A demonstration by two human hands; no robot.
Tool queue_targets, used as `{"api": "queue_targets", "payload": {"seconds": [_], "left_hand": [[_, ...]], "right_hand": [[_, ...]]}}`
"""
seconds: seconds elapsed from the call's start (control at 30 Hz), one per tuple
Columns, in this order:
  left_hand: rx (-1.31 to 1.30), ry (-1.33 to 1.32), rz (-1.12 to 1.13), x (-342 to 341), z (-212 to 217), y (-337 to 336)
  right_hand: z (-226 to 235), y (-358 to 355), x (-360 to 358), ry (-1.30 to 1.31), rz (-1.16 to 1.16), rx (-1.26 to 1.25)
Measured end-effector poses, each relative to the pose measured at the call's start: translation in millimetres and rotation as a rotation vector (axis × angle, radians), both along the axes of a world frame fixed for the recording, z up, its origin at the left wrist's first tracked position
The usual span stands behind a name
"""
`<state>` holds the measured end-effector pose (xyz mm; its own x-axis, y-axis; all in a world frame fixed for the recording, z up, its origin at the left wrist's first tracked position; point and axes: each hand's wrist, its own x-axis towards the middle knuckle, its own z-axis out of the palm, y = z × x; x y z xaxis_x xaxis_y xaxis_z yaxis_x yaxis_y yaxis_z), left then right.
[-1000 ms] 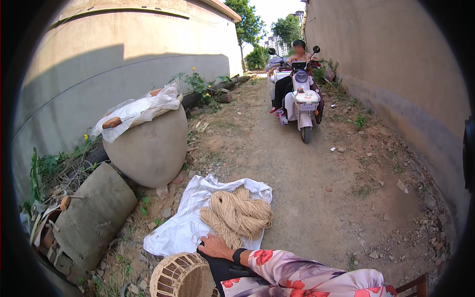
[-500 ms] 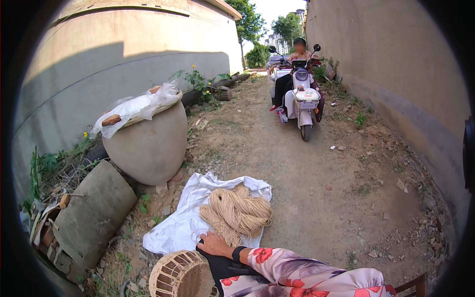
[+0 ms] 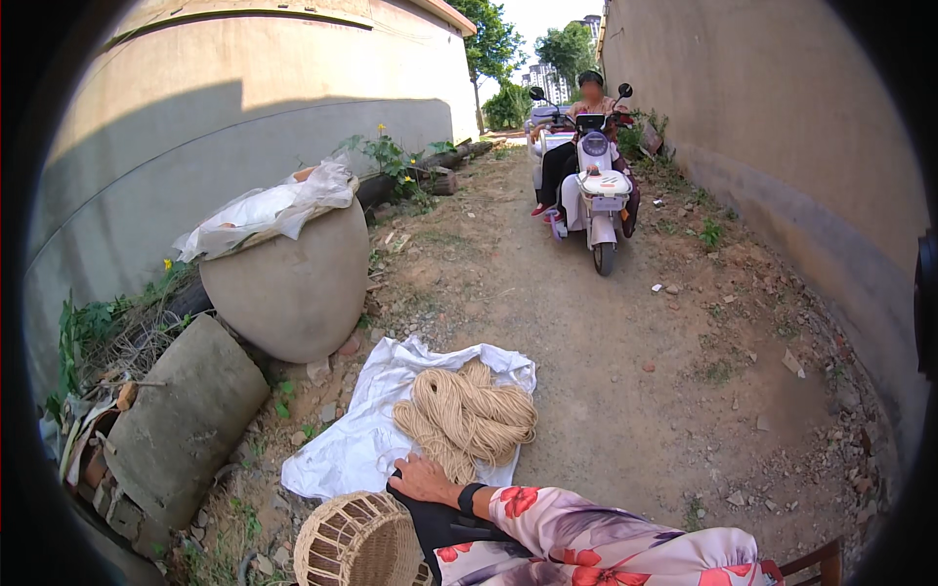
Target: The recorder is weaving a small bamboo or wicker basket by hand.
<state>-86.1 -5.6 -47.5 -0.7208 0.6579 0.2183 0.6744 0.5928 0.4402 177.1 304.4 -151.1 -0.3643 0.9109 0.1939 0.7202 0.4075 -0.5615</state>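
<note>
Shifted atop rounded grey jar (image 3: 293, 293): translucent plastic sheeting (image 3: 283, 210). Bare hand (image 3: 425, 481) on black cloth (image 3: 440, 527); cannot tell either hand's grip. Illegible: white scooter (image 3: 603, 230) plate (image 3: 608, 203).

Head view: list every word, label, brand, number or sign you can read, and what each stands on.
No text can be read.
Front plate of the pale scooter: too small and blurred to read.
White cover above it: marks too small to read.
White sack, rope, woven basket: no lettering visible.
</note>
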Motion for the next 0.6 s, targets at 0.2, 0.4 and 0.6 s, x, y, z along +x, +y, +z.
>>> {"api": "queue_targets", "payload": {"seconds": [0.2, 0.4, 0.6], "left_hand": [[0.053, -0.016, -0.022, 3, 2, 0], [-0.036, 0.068, -0.037, 3, 3, 3], [0.045, 0.066, -0.022, -3, -4, 1]], "right_hand": [[-6, 3, -3, 0.012, -0.006, 0.050], [3, -4, 3, 0.020, -0.025, 0.029], [3, -2, -1, -0.003, -0.014, 0.012]]}}
